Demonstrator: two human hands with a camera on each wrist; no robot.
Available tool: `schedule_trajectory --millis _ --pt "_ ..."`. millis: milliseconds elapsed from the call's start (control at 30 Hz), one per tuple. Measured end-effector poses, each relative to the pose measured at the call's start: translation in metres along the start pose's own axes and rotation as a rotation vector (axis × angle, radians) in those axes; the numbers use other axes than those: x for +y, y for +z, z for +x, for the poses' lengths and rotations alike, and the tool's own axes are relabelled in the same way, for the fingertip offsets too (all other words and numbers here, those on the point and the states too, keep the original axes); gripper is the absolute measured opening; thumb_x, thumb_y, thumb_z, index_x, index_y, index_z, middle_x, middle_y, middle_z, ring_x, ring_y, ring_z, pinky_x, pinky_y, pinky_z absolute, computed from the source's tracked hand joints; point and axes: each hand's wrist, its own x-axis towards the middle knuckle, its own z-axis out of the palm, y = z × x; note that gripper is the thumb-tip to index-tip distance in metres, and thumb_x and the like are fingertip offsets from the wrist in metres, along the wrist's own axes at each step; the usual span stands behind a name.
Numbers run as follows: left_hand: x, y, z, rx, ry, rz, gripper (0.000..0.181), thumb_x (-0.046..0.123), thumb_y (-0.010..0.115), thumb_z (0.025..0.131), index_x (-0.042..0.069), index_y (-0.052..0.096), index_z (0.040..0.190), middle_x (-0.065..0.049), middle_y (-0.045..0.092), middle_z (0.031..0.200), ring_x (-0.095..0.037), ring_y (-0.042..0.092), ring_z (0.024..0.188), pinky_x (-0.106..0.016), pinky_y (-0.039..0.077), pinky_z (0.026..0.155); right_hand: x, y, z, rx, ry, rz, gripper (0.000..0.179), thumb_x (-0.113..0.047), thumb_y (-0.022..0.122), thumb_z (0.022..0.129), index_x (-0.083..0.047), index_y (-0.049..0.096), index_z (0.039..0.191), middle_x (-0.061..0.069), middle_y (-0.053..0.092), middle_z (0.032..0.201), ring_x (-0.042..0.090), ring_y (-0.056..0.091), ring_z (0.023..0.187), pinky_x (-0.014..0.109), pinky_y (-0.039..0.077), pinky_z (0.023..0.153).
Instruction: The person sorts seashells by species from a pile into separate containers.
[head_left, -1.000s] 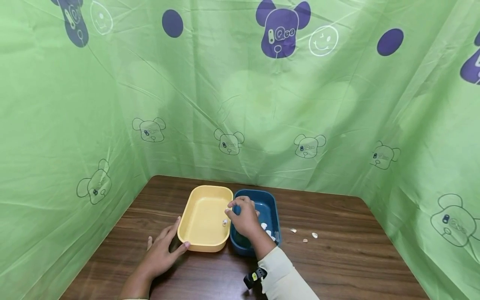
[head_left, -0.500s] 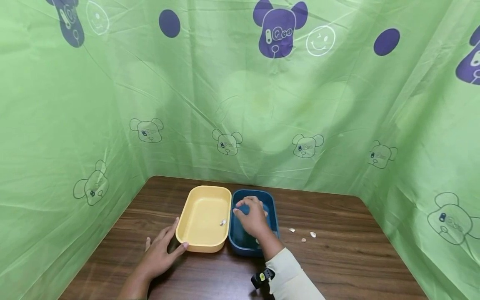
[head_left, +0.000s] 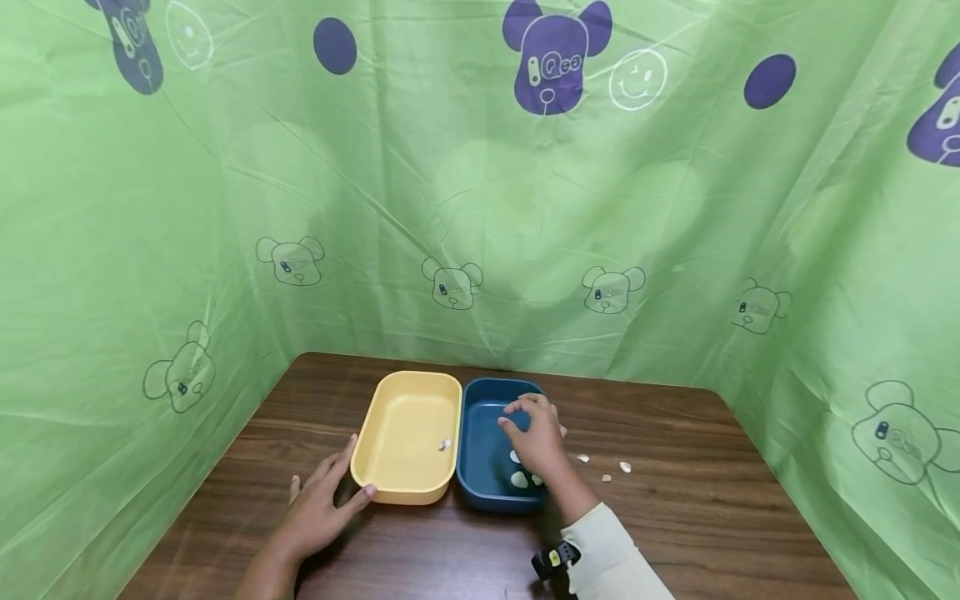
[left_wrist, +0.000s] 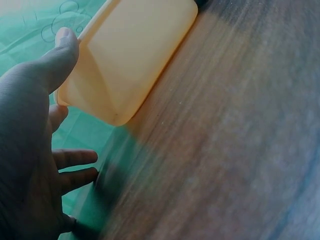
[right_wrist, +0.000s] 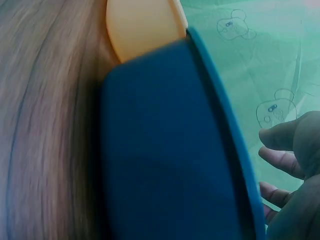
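Note:
In the head view my left hand (head_left: 318, 508) rests at the near left corner of a yellow tray (head_left: 405, 493), its thumb on the front edge and index finger along the left side. The other fingers are spread over the table. A small shell (head_left: 445, 445) lies inside that tray. My right hand (head_left: 538, 435) is over the right side of a blue tray (head_left: 491, 502), fingers loosely bent with nothing between thumb and fingertips. White shells (head_left: 519, 480) show in the blue tray below it, partly hidden by the hand. The right wrist view shows the fingers (right_wrist: 280, 137) apart beyond the rim.
Both trays stand side by side on a wooden table (head_left: 720, 500). To the right of the blue tray lie a few small pieces, among them a white shell (head_left: 626, 467) and a pinkish one (head_left: 606, 478). Green cloth (head_left: 525, 333) hangs around the table's back and sides.
My right hand has moved right, from the border between the trays across the blue tray to its right side. The left hand keeps its place on the yellow tray.

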Motion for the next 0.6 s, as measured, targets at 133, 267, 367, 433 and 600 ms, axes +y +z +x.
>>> schedule_trajectory --millis 133,267,367,433,600 --pt "0.001 0.0 0.001 -0.003 0.004 0.0 0.093 0.058 0.069 0.103 0.023 0.023 0.176 -0.024 0.05 0.166 -0.057 0.052 0.148 -0.097 0.012 0.112 0.009 -0.008 -0.002 0.019 0.009 -0.029 0.005 -0.018 0.08 0.1 -0.014 0.078 0.101 0.015 0.064 0.142 0.044 0.051 0.142 0.07 0.031 0.103" --pt "0.001 0.0 0.001 -0.007 0.004 0.001 0.093 0.058 0.068 0.104 0.023 0.022 0.177 -0.024 0.049 0.166 -0.057 0.052 0.148 -0.097 0.012 0.112 0.017 -0.016 -0.004 0.033 0.014 -0.049 0.006 -0.019 0.081 0.1 -0.014 0.078 0.102 0.015 0.064 0.143 0.043 0.05 0.144 0.07 0.033 0.103" --pt "0.002 0.0 0.001 -0.009 0.004 0.003 0.093 0.058 0.068 0.104 0.024 0.022 0.177 -0.024 0.049 0.166 -0.057 0.051 0.149 -0.097 0.012 0.112 0.021 -0.022 -0.006 0.044 0.01 -0.059 0.006 -0.019 0.081 0.099 -0.015 0.078 0.103 0.016 0.064 0.145 0.043 0.05 0.145 0.071 0.034 0.104" --pt "0.001 0.0 0.002 -0.007 0.005 0.005 0.093 0.058 0.068 0.104 0.025 0.022 0.177 -0.024 0.049 0.166 -0.057 0.05 0.149 -0.097 0.013 0.112 0.023 -0.025 -0.007 0.056 0.008 -0.059 0.007 -0.018 0.082 0.099 -0.014 0.078 0.103 0.017 0.064 0.145 0.043 0.05 0.144 0.071 0.034 0.105" --pt "0.002 0.0 0.002 -0.003 0.009 0.003 0.093 0.058 0.068 0.104 0.026 0.021 0.177 -0.025 0.05 0.165 -0.059 0.05 0.148 -0.097 0.013 0.112 0.029 -0.035 -0.011 0.09 0.026 -0.061 0.008 -0.016 0.082 0.098 -0.011 0.079 0.104 0.017 0.064 0.143 0.043 0.051 0.141 0.067 0.034 0.102"
